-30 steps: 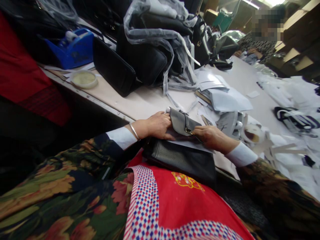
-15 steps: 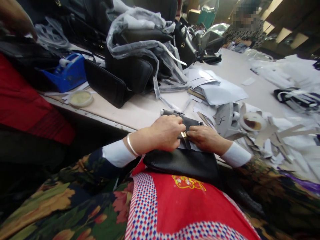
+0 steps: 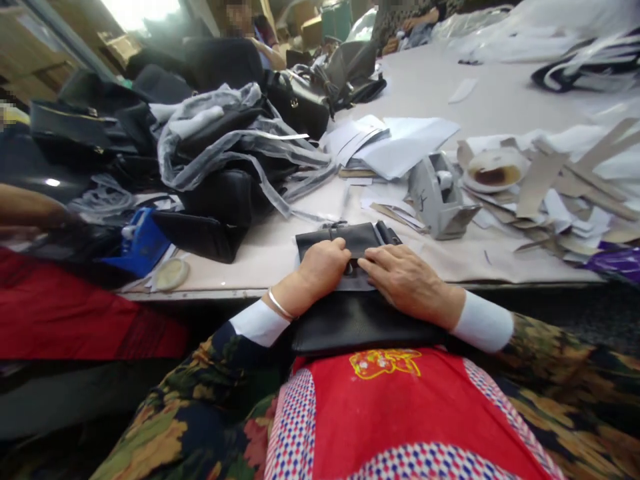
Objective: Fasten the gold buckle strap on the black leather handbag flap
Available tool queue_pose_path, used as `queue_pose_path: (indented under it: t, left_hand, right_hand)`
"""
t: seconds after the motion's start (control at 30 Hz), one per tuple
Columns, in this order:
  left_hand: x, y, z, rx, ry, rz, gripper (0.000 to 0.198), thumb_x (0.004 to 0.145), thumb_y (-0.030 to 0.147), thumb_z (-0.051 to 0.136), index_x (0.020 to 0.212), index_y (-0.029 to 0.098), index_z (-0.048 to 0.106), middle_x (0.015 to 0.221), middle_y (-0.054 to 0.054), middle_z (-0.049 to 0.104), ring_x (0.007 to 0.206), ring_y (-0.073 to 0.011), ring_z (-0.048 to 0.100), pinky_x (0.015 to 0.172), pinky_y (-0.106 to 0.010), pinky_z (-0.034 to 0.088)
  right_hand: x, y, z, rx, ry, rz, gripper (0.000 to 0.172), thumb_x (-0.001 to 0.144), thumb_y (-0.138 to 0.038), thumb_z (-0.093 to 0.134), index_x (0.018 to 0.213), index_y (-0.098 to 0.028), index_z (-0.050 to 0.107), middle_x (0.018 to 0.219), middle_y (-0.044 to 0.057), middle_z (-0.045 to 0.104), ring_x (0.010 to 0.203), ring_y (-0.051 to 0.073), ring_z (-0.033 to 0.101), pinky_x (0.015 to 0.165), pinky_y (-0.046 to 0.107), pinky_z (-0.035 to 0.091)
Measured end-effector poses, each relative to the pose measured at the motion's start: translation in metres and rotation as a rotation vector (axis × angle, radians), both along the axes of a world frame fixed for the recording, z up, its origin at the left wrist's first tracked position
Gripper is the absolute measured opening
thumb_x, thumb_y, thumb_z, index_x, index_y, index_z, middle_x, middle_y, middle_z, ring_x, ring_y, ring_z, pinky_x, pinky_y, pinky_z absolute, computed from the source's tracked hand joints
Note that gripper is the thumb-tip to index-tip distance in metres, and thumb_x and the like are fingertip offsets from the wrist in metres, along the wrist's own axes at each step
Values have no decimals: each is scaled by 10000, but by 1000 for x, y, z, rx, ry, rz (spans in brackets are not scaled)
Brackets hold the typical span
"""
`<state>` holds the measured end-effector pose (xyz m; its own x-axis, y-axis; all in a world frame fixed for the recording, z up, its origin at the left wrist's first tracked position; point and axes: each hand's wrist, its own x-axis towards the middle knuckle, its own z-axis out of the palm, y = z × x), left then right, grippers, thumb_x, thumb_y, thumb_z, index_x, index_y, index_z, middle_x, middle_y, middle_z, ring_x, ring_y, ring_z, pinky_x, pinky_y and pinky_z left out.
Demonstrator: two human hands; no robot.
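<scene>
On the far left, another person's arm [image 3: 30, 207] now reaches in near the blue tape dispenser [image 3: 145, 241]. Next comes the left hand [image 3: 325, 265], its fingers curled in at the middle of the black flap [image 3: 353, 239]; I can't tell if they pinch anything. The flap lies at the table's [image 3: 240, 283] near edge. The black leather bag [image 3: 367, 323] is just below it, over the lap; I can't tell if the two are joined. The right hand [image 3: 405, 277] has gone from curled to flatter, with its fingers laid over the flap; its thumb is hidden, so I can't tell if it grips. The gold buckle that showed before is mostly covered now, so the work looks to be right at that spot, and not done. To the right sits a grey tape dispenser [image 3: 443, 203].
</scene>
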<state>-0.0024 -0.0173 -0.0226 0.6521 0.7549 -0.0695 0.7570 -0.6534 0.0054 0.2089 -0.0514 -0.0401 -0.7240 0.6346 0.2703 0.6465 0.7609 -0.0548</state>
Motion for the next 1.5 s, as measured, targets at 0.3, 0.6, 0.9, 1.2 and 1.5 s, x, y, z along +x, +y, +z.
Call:
queue_pose_path:
  t: [0.3,0.6,0.9,1.2,1.5]
  left_hand:
    - [-8,-4,-1,-5,-118,194,141,943,202,626,1015,172,743,951,-77,725,844,-217,699,737,-300,542]
    - [0,2,-4,-5,-353,329,125,906,182,683,992,189,773,927,-66,756,880,-217,704,820,-315,555]
    - [18,-4,-7,-38,-233,284,146,926,187,651,1000,190,777,916,-59,744,845,-203,704,768,-281,552]
    - [29,-18,-6,-2,-55,220,211,963,223,584,1105,195,736,1022,-76,755,861,-215,714,769,-293,572]
    - [17,-8,-13,-52,-303,310,143,935,216,668,1028,192,775,984,-67,787,905,-223,734,848,-325,578]
  right_hand:
    - [31,-16,-27,-171,554,-265,97,913,-241,657,869,-186,722,1197,131,658,1204,323,560,1042,496,427]
    - [28,-5,-54,-502,652,-604,487,777,-288,723,1221,-118,616,1126,176,672,1037,325,644,917,447,534]
    - [28,-3,-60,-577,746,-573,335,794,-251,643,1109,-146,682,1038,126,677,990,288,641,885,379,518]
    - [31,0,-64,-527,778,-535,308,790,-248,612,1078,-159,674,994,113,687,927,275,642,819,348,515]
    - [36,-8,-48,-247,656,-479,557,735,-82,527,1289,-85,583,1213,200,630,1122,328,581,968,431,480]
